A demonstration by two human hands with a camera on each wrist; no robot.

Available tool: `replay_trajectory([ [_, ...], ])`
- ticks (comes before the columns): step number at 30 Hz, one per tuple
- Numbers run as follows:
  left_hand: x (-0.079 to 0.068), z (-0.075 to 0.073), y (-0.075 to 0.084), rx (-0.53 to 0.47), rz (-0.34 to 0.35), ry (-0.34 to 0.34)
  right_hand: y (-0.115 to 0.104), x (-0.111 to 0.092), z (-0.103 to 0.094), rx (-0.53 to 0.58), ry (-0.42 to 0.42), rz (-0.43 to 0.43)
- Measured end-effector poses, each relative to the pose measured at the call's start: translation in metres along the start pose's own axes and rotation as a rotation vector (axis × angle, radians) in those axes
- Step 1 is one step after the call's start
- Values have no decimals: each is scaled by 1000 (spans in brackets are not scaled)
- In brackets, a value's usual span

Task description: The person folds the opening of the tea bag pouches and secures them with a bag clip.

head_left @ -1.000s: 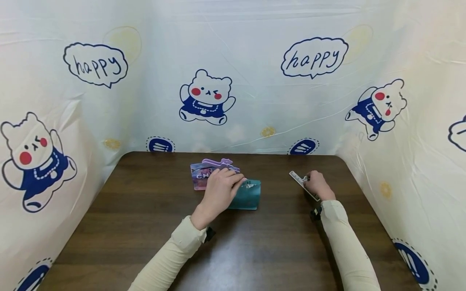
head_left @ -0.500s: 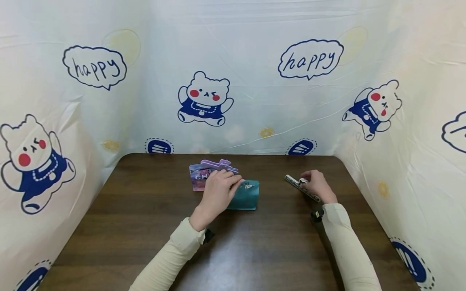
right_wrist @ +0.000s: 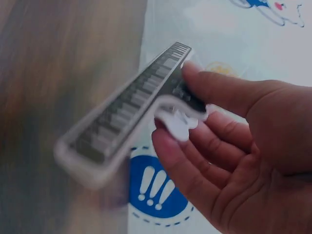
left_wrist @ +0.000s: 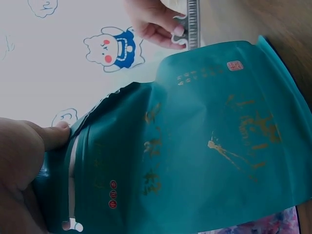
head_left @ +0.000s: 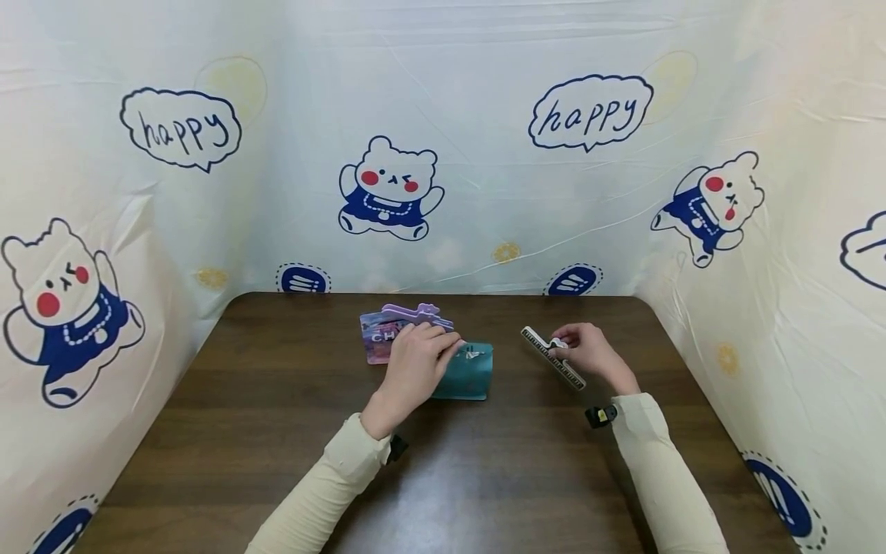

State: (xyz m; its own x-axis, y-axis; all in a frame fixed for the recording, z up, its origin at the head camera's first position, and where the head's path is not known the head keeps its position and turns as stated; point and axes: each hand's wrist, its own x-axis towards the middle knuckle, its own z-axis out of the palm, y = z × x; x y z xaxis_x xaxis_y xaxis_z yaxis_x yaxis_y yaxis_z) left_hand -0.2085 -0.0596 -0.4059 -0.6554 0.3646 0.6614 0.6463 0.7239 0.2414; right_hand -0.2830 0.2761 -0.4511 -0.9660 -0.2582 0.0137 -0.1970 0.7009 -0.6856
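In the head view my left hand [head_left: 414,363] grips the top of a teal pouch [head_left: 469,375]. The left wrist view shows the teal pouch [left_wrist: 190,141] with gold lettering, my thumb pressing along its top near a thin white strip [left_wrist: 71,180]. My right hand [head_left: 594,355] pinches a bag clip [head_left: 536,345] shaped like a piano keyboard, off to the right of the pouch. In the right wrist view the piano-shaped clip [right_wrist: 131,105] sits between thumb and curled fingers, its long bar reaching past them.
Behind my left hand lies a purple-pink printed pouch [head_left: 377,338] with a lilac clip [head_left: 415,312] along its top. The brown wooden table [head_left: 512,477] ends at the back against a printed cloth [head_left: 484,192], which also rises on both sides.
My right hand has lifted the piano-shaped clip from the right side of the table and moved it left toward the teal pouch. My left hand and the pouch have stayed put.
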Motion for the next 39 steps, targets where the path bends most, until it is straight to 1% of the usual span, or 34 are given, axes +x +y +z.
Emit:
replay_trajectory([
  [8,-1,0,-1,-12,-11,2,-25,-5,3,100,-7,-155],
  [12,0,1,-1,-11,-4,7,-35,-8,1,170,8,-195],
  [15,0,1,-1,-9,2,12,-42,-11,-1,238,8,-207],
  [17,0,1,-1,-8,3,11,-46,-13,-2,282,-2,-223],
  [21,-1,1,-2,-13,-2,8,-61,-20,-3,335,-29,-287],
  [26,-1,2,-2,-16,4,14,-76,-25,-1,358,-40,-368],
  [34,0,1,-4,-8,19,13,-84,-25,9,355,-53,-457],
  [39,1,0,-3,-15,12,1,-85,-24,15,351,-59,-462],
])
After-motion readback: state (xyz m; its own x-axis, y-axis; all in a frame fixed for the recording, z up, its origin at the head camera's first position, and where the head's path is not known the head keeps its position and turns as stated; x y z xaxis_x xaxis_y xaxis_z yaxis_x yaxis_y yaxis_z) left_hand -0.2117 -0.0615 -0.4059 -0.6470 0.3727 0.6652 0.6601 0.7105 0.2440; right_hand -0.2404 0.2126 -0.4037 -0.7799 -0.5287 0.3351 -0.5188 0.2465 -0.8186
